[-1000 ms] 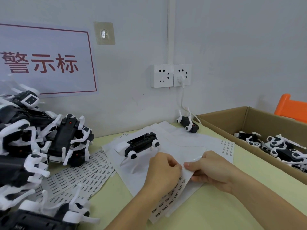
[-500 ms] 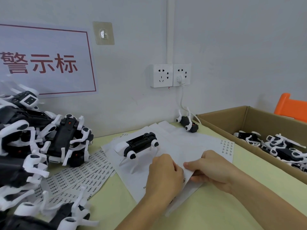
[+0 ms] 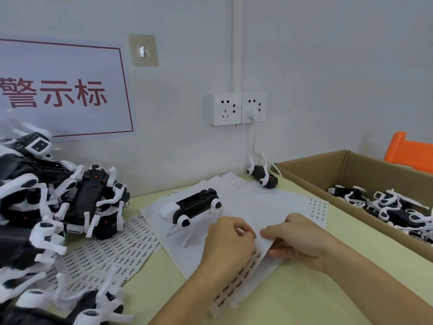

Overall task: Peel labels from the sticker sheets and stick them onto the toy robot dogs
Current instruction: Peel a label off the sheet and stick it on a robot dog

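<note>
A black and white toy robot dog (image 3: 193, 208) lies belly-up on a spread of white backing sheets (image 3: 264, 202) in the middle of the table. In front of it, a sticker sheet (image 3: 243, 277) with rows of small printed labels lies under both hands. My left hand (image 3: 228, 245) rests on the sheet with its fingers curled, fingertips pinched at the sheet's lifted edge. My right hand (image 3: 298, 240) grips that folded-up edge of the sheet from the right, thumb on top. Whether a label is between the left fingertips is hidden.
A heap of toy robot dogs (image 3: 46, 207) fills the left side, over more label sheets (image 3: 112, 249). A cardboard box (image 3: 328, 170) at right holds several dogs. One dog (image 3: 263, 178) lies by the wall under the socket (image 3: 237, 109). An orange chair (image 3: 412, 151) stands behind the box.
The left hand has shifted slightly left and up the sheet, uncovering the label rows near the wrist. The right hand has kept its hold on the sheet edge.
</note>
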Tool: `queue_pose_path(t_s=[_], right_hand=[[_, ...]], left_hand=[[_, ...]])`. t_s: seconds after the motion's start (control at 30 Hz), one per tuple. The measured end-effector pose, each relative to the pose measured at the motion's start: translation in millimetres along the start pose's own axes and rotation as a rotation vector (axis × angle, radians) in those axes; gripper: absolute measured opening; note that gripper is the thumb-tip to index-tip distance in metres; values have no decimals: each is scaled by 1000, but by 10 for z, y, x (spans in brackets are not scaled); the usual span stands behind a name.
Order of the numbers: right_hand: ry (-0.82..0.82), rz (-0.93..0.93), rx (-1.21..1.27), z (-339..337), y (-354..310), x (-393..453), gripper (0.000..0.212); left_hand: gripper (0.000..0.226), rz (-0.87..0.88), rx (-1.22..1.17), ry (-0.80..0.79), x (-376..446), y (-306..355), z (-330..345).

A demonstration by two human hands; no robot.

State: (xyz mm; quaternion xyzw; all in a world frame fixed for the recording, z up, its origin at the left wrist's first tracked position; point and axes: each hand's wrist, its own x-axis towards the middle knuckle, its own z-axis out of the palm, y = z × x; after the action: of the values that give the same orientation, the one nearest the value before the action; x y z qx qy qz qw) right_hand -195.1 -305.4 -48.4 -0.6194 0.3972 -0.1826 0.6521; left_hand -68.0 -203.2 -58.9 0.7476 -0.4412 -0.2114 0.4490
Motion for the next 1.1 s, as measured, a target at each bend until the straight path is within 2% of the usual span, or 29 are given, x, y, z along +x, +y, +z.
queue_pose_path(t_s=[0.13, 0.3, 0.6, 0.87, 1.1], right_hand=[[8, 19, -8, -11, 11, 13, 17], [-14, 27, -14, -10, -2, 13, 14], [-11, 44, -29, -20, -11, 3, 17], [86, 22, -84, -190, -90, -25, 15], [165, 11, -208, -185, -53, -13, 9]], left_hand=[[37, -45, 27, -81, 46, 12, -115], [44, 0, 131, -146, 50, -14, -205], [20, 68, 162, -105, 109, -121, -162], [25, 152, 209, -160, 83, -163, -104], [9, 238, 298, -144, 72, -173, -106]])
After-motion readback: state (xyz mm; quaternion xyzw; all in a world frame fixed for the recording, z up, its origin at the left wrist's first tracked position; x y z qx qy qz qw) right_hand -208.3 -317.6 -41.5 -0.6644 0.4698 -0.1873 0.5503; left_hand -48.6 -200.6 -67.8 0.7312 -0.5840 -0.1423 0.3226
